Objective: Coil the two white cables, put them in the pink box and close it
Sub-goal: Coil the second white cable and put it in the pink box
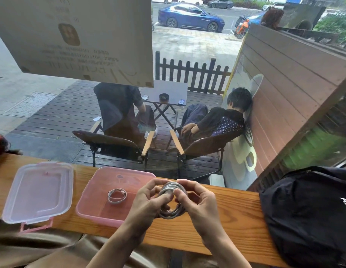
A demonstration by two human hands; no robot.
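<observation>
A pink box (94, 211) stands open on the wooden counter, and one coiled white cable (116, 196) lies inside it. Just right of the box, both hands hold a second white cable (173, 213) wound into a round coil above the counter. My left hand (149, 198) grips the coil's left side, and my right hand (195, 198) pinches its top and right side. The box's clear lid (38, 190) with pink clips lies flat to the left of the box.
A black bag (307, 215) fills the right end of the wooden counter (226, 225). A window stands right behind the counter, with two people seated on chairs outside. A dark red object (0, 145) sits at the counter's far left.
</observation>
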